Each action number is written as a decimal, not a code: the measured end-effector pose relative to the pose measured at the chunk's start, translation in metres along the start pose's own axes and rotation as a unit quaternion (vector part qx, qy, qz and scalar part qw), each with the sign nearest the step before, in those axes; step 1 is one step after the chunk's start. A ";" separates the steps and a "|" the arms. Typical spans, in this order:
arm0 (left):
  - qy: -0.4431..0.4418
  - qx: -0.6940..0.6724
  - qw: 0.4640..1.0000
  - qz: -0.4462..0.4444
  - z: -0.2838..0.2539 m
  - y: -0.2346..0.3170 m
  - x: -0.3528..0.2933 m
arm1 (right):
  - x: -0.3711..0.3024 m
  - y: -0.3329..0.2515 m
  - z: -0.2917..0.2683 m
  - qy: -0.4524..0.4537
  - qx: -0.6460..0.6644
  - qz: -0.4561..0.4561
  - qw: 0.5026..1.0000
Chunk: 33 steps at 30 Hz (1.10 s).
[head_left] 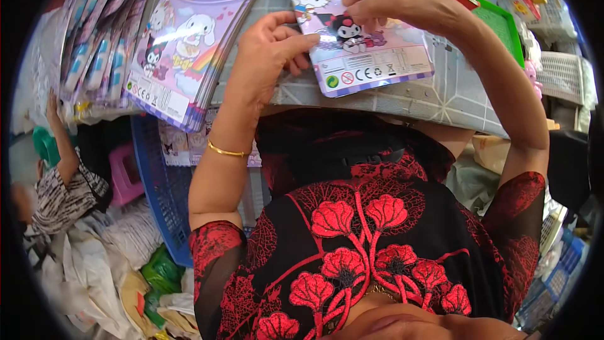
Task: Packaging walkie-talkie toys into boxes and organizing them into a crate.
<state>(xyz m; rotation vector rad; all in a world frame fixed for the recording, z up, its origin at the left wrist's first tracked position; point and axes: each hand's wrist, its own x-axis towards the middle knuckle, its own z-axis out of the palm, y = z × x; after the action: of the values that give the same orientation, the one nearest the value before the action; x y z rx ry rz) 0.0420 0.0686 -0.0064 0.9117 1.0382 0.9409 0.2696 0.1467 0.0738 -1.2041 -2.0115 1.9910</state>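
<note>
A purple printed backing card [371,56] with cartoon characters lies on the grey table before me. My left hand [277,44] grips its left edge, thumb on top and fingers tucked at the side. Over the card's upper right hangs my right hand [390,0], its fingers curled in and pressed together; what they hold, if anything, is hidden. Just left of my left hand sits a thick stack of similar purple cards [182,44], with its edges fanned slightly.
Packed toys with blue and white parts [94,56] pile up at the far left. A blue plastic crate [154,182] stands below the table edge. Another person's arm [63,145] shows at left. On the right are a green tray [503,25] and a white basket [557,75].
</note>
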 end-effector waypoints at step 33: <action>-0.019 -0.053 0.995 -0.078 0.008 0.014 0.004 | 0.058 -0.077 0.026 -0.124 -0.426 0.114 0.889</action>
<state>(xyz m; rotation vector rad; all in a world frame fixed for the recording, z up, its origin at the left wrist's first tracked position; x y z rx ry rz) 0.0480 0.0756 0.0071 0.7463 1.0025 0.8362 0.1793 0.1688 0.1099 -1.3909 -3.1859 1.3641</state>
